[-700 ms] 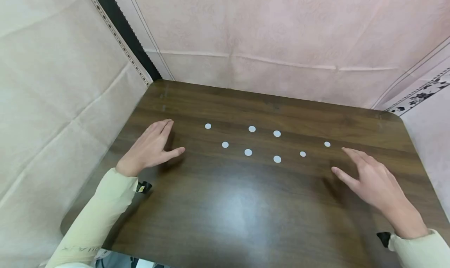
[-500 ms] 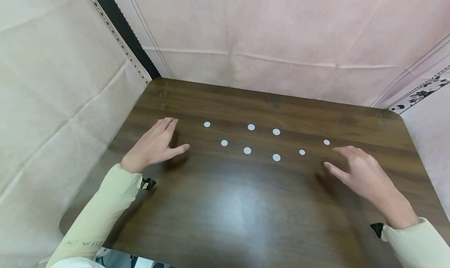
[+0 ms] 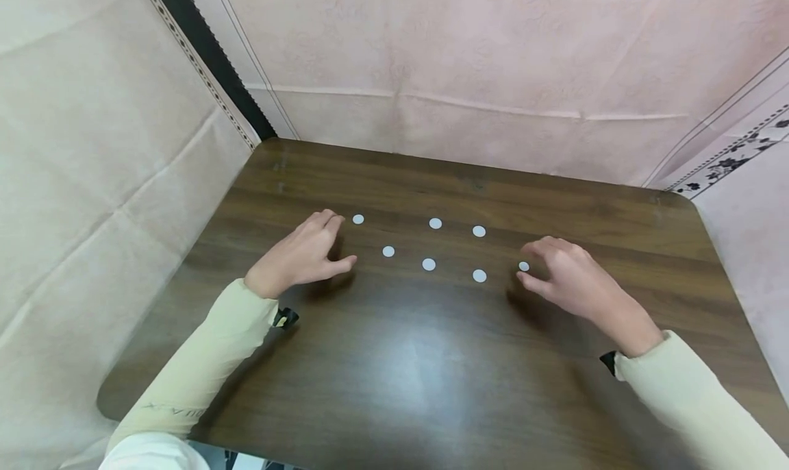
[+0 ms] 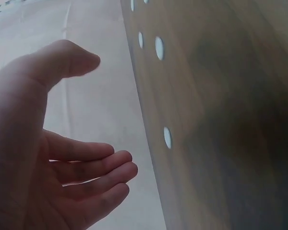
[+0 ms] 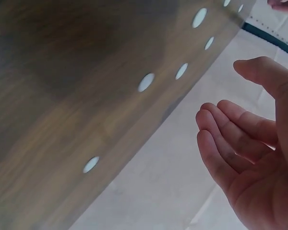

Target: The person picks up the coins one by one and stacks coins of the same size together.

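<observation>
In the head view my left hand (image 3: 302, 254) hangs low over the left part of the brown wood table (image 3: 394, 360). Its thumb stands apart from the fingers, and the palm holds nothing. Close beyond its fingertips lies a small white dot (image 3: 358, 219). Over the right part, my right hand (image 3: 570, 278) has loosely bent fingers, also with nothing in it. A white dot (image 3: 524, 266) shows between its thumb and fingertips. The right wrist view shows that hand's bare palm (image 5: 264, 196); the left wrist view shows the left fingers (image 4: 86, 167) relaxed. The rightmost dot is hidden by the right hand.
Several more flat white dots (image 3: 428, 264) lie in two rough rows across the middle of the table. Pale cloth (image 3: 481, 66) hangs behind the far edge, and another pale cloth (image 3: 92, 203) along the left side. A dark strip (image 3: 209, 52) runs down the back left corner.
Both hands have moved inward over the table: the left to the right, the right to the left across the rightmost dot. The right fingers are more bent. The view has shifted slightly.
</observation>
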`<state>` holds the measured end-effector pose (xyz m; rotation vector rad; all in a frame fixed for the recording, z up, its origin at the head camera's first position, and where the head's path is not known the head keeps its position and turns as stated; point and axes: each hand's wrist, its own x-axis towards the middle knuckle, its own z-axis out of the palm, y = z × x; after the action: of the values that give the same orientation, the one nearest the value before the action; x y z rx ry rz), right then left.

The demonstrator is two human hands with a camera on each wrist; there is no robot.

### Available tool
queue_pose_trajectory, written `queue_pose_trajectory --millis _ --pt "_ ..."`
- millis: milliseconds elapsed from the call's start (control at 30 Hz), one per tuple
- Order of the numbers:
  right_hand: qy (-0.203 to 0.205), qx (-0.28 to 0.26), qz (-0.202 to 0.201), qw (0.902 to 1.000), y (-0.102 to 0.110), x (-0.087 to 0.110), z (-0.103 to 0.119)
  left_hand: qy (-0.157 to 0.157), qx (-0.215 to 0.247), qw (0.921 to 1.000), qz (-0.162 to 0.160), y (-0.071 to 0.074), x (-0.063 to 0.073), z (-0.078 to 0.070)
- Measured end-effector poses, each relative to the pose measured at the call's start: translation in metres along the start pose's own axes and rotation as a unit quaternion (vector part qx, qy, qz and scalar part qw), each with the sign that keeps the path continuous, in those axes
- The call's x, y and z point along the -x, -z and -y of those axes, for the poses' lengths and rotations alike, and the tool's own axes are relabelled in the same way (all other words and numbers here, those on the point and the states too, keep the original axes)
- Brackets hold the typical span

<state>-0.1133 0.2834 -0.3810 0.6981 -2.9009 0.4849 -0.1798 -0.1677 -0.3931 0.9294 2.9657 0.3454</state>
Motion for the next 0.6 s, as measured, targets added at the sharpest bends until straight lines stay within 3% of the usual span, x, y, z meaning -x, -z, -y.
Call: queue_pose_trajectory --millis 233,400,600 --pt "0.028 -0.019 0.037 0.9987 -0.008 -0.027 0.017 -0.064 0.005 0.9976 -0.025 -0.001 -0.021 -0.023" --pt "0.036 -0.025 0.071 0.9965 -0.018 -0.044 0.029 -0.076 0.021 0.9969 -0.003 -0.005 -0.037 -0.040" --pt "0.059 -0.029 0.079 0.9947 -0.033 -0.058 0.039 -0.090 0.035 0.9952 0.014 -0.014 -0.054 -0.056"
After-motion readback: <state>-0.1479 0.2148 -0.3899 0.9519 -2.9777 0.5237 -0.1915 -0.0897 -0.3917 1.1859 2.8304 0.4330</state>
